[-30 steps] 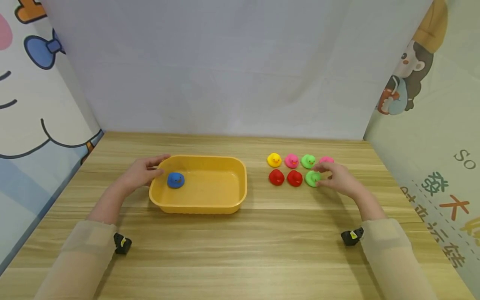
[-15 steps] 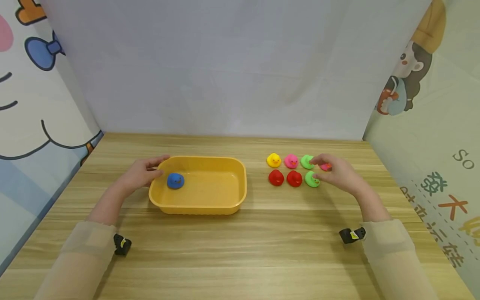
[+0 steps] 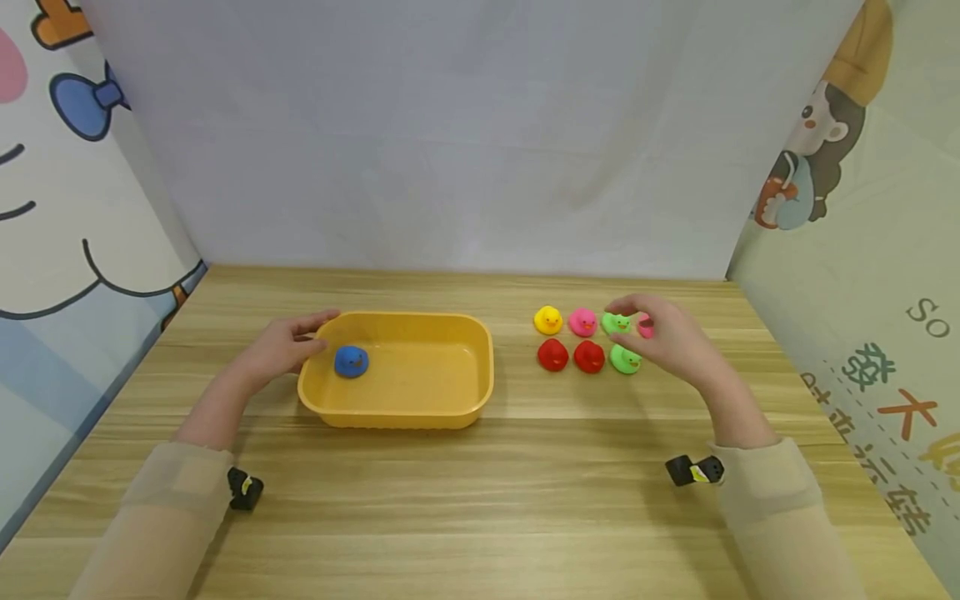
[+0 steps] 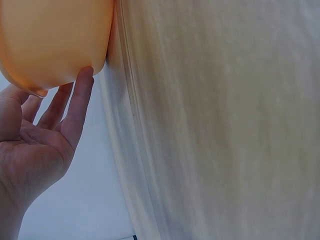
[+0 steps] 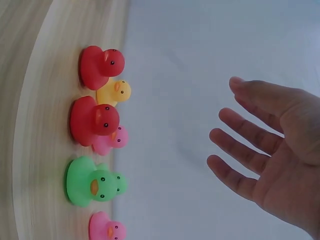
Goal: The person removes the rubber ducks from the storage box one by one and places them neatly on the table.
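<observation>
In the head view, a yellow plastic tub [image 3: 408,420] stands left of centre with a blue rubber duck [image 3: 350,362] inside. My left hand [image 3: 272,348] holds its left end, thumb over the rim and fingers [image 4: 80,97] against the outer wall. Right of the tub, small rubber ducks form two rows: the back row has a yellow duck [image 3: 548,320], a pink duck [image 3: 582,322], a green duck [image 3: 618,323] and a partly hidden pink duck [image 3: 645,326]. Two red ducks [image 3: 552,355] and another green duck [image 3: 625,359] are in front. Above them hovers my right hand [image 3: 673,340], fingers spread, holding nothing.
The wood-grain table [image 3: 450,517] extends in front of the tub and ducks. A pale cloth backdrop [image 3: 465,142] rises at its back edge, with printed cartoon sheets on both sides. Each wrist carries a small black camera [image 3: 694,471].
My right hand has shifted left and lifted away from the front green duck, which is fully in sight. The left hand, tub and blue duck have stayed put.
</observation>
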Available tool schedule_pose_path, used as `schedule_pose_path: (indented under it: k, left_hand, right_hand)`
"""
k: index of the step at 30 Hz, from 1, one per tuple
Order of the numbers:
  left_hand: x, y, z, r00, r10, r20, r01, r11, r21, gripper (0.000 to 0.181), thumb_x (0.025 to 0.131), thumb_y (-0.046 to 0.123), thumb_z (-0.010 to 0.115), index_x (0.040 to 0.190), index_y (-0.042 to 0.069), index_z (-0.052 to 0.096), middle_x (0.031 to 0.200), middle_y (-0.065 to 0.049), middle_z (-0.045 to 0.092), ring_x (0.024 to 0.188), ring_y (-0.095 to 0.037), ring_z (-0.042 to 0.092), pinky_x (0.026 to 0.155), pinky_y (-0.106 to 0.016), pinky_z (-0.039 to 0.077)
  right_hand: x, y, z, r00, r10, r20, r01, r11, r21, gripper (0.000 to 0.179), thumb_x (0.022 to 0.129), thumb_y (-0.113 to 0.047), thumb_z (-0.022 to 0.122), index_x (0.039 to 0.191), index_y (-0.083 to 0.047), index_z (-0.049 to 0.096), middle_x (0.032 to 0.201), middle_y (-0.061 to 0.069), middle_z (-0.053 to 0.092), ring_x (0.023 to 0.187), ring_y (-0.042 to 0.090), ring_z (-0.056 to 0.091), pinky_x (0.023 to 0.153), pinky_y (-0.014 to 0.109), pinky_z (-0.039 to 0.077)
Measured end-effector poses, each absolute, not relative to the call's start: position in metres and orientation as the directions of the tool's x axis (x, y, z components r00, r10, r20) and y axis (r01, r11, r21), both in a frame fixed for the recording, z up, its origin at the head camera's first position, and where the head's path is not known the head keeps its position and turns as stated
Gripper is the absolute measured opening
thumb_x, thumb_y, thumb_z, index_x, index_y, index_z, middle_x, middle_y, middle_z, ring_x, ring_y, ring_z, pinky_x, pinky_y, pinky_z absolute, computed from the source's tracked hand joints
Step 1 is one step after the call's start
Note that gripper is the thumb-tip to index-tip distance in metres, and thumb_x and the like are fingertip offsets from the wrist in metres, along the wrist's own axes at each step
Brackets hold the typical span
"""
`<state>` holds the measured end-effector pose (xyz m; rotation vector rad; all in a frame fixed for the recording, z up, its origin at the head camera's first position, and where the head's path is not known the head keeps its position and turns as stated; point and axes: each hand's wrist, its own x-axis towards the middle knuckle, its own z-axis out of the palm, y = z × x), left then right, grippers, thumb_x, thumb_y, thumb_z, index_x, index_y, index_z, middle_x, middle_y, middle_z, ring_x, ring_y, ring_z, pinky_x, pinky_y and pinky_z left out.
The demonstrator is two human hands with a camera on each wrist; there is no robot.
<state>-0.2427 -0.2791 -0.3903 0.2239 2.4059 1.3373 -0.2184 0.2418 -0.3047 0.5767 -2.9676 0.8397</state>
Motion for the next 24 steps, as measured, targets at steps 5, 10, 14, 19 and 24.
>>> schedule_pose_path:
  k: [5,10,14,19,24]
  left_hand:
    - [-0.242,-0.279,-0.39,-0.918,0.314,-0.243,-0.04,0.536,0.843,0.055,0.1,0.021,0.048,0.151,0.019,0.028,0.15,-0.023,0.029,0.127,-0.044,0.041,0.08,-0.041,0.054]
    - [-0.243,-0.28,-0.392,-0.92,0.312,-0.238,-0.035,0.54,0.841,0.055,0.099,0.023,0.049,0.15,0.02,0.029,0.149,-0.022,0.031,0.127,-0.043,0.042,0.08,-0.041,0.054]
    - [-0.243,-0.281,-0.392,-0.92,0.31,-0.239,-0.036,0.54,0.841,0.055,0.099,0.023,0.049,0.15,0.021,0.029,0.149,-0.022,0.031,0.127,-0.043,0.042,0.08,-0.041,0.054]
    - [-0.243,-0.28,-0.391,-0.919,0.31,-0.243,-0.036,0.548,0.836,0.055,0.099,0.023,0.049,0.15,0.021,0.029,0.149,-0.022,0.031,0.127,-0.043,0.042,0.08,-0.041,0.054]
    - [-0.242,-0.278,-0.389,-0.919,0.311,-0.242,-0.029,0.559,0.829,0.056,0.099,0.023,0.049,0.15,0.021,0.028,0.15,-0.022,0.03,0.128,-0.043,0.041,0.08,-0.041,0.054]
  right_hand:
    - [-0.214,0.231,-0.299,-0.923,-0.349,0.163,-0.382,0.777,-0.5,0.032,0.088,-0.019,0.067,0.117,-0.006,0.061,0.118,0.012,0.063,0.106,0.032,0.056,0.088,0.05,0.047]
    - [-0.212,0.219,-0.298,-0.892,-0.369,0.262,-0.452,0.757,-0.472,0.03,0.086,-0.019,0.069,0.114,-0.008,0.063,0.115,0.01,0.063,0.101,0.029,0.057,0.084,0.047,0.049]
    - [-0.21,0.208,-0.295,-0.872,-0.382,0.306,-0.488,0.728,-0.481,0.032,0.085,-0.022,0.071,0.113,-0.008,0.063,0.114,0.01,0.064,0.104,0.029,0.058,0.087,0.046,0.049]
    - [-0.205,0.195,-0.292,-0.847,-0.393,0.357,-0.528,0.701,-0.48,0.032,0.085,-0.022,0.071,0.113,-0.009,0.064,0.114,0.008,0.064,0.097,0.031,0.059,0.084,0.045,0.048]
    - [-0.203,0.18,-0.291,-0.803,-0.409,0.433,-0.586,0.671,-0.454,0.03,0.082,-0.017,0.073,0.111,-0.008,0.066,0.111,0.007,0.065,0.096,0.027,0.06,0.082,0.042,0.05]
